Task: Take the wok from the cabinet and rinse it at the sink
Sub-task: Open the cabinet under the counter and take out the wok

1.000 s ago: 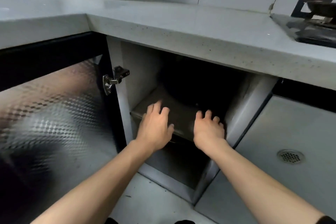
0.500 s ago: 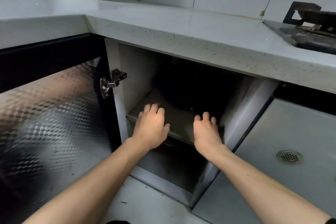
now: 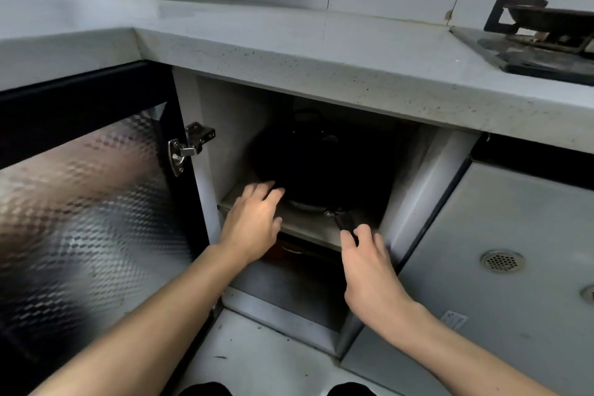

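the wok (image 3: pixel 321 167) sits on the upper shelf (image 3: pixel 308 228) inside the open cabinet (image 3: pixel 231 125), a dark round shape deep in shadow, with its pale rim showing at the front and its black handle (image 3: pixel 345 223) pointing out over the shelf's edge toward the person. the right hand (image 3: pixel 369 264) is at the end of that handle, its thumb and fingers curled round the tip in a narrow grip. the left hand (image 3: pixel 254 228) reaches in over the shelf's left part with fingers spread fairly wide and relaxed, holding nothing; its fingertips lie just beside the wok's left side, and whether they touch it cannot be told. the cabinet door (image 3: pixel 83 202), faced in a shiny patterned panel, stands swung open to the left, its metal hinge (image 3: pixel 189 146) showing on the frame. a speckled grey countertop (image 3: pixel 289 48) runs above the opening. a gas stove (image 3: pixel 540 35) with a dark pan on it sits at the far right of the counter. a round metal drain (image 3: pixel 501 260) shows in the flat grey surface to the right of the cabinet.
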`<state>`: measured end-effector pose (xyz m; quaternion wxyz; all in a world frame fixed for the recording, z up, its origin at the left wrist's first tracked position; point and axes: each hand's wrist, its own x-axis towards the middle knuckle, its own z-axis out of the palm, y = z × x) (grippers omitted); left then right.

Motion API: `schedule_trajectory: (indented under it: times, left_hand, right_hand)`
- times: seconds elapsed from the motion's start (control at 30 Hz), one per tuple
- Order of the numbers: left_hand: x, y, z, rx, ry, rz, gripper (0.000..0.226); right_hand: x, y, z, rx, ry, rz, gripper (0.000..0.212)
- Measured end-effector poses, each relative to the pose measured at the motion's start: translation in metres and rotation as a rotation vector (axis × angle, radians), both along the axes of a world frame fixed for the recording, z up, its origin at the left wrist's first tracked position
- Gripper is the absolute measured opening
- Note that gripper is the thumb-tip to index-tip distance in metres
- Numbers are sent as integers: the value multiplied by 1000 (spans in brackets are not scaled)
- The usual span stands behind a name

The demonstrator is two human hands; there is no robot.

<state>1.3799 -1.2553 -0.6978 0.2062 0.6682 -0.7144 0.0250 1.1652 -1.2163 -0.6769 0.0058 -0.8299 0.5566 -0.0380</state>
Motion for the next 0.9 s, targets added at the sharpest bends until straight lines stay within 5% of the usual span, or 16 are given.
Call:
schedule_trajectory:
  times: [0.27, 0.43, 0.73, 0.9]
  left_hand:
    - [16, 12, -8, -137, -120, -116, 21]
    - [26, 22, -14, -186, -124, -202, 26]
    - [25, 17, -11, -158, -186, -251, 29]
    - [23, 16, -9, -156, -250, -287, 27]
  right_hand:
    - [-38, 46, 7, 106, 0, 83, 77]
    - [-33, 40, 11, 75, -92, 44, 57]
    - [-17, 14, 2, 64, 42, -10, 80]
    - [-29, 16, 7, 90, -19, -9, 70]
